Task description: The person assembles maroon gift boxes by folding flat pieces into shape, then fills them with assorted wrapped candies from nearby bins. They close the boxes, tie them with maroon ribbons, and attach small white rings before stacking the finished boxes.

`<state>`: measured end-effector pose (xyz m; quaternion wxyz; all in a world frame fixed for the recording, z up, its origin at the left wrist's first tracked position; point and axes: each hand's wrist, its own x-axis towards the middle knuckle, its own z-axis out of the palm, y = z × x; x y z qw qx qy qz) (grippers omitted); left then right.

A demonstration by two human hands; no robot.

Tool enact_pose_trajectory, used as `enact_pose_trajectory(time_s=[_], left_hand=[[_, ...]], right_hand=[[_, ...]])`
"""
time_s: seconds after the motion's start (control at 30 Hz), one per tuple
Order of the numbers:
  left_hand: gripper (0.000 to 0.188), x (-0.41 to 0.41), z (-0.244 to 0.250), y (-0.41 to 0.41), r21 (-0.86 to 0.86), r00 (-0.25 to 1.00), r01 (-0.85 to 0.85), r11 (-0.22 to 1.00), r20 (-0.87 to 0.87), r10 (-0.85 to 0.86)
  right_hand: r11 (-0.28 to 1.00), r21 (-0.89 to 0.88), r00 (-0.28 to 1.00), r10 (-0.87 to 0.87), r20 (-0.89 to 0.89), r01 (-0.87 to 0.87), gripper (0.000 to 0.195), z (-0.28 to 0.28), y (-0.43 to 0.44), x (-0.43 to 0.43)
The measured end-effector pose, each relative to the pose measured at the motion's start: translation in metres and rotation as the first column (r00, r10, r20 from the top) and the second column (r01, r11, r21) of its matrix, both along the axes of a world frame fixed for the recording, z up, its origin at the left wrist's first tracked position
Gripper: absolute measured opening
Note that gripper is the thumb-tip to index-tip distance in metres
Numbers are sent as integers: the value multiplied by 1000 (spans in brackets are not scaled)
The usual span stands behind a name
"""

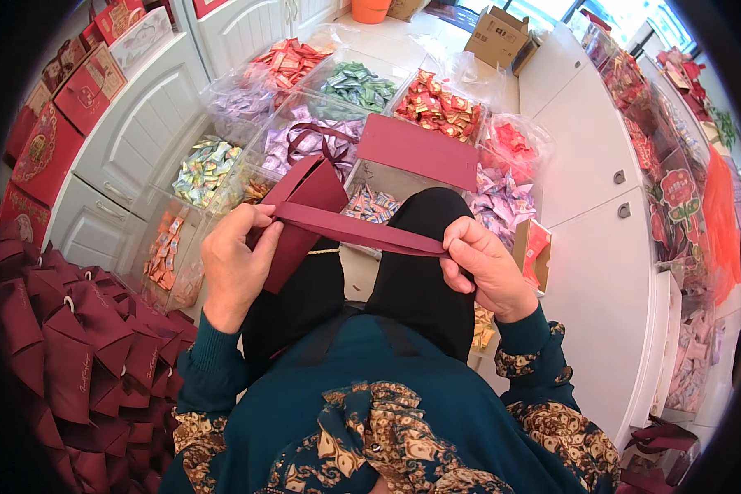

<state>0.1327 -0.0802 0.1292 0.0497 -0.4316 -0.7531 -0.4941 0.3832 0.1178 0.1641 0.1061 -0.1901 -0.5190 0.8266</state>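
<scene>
A wide maroon band (364,229), folded lengthwise, is stretched between my two hands above my lap. My left hand (238,259) pinches its left end between thumb and fingertips, while my right hand (485,264) grips the right end. Behind the band a maroon card gift box (312,185) stands tilted against my left thigh; the band and my left fingers hide part of it. Whether my left hand also touches the box I cannot tell. Beyond the box, a loop of dark maroon ribbon (324,133) lies over purple-wrapped sweets (278,151).
Clear bins surround my knees, holding red packets (435,105), green packets (358,86) and orange packets (163,247). A flat maroon card (417,151) rests across one bin. Finished-looking maroon boxes (92,346) are heaped at left. White cabinets (593,247) flank the right.
</scene>
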Motion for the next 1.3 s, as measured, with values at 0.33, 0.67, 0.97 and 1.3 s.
enact_pose_trajectory(time_s=[0.33, 0.67, 0.97, 1.3], left_hand=[[32, 16, 28, 29, -260, 919, 272, 927, -217, -330], [47, -4, 36, 51, -331, 814, 540, 774, -27, -580], [56, 5, 33, 57, -147, 767, 620, 771, -94, -635], [41, 7, 35, 55, -290, 671, 574, 766, -369, -643]], right_hand=[[929, 364, 937, 75, -341, 58, 9, 58, -10, -3], [873, 452, 935, -10, -354, 181, 7, 75, 10, -29], [948, 149, 937, -237, -256, 281, 9, 51, 31, -5], [939, -18, 880, -328, -343, 343, 10, 35, 34, -24]])
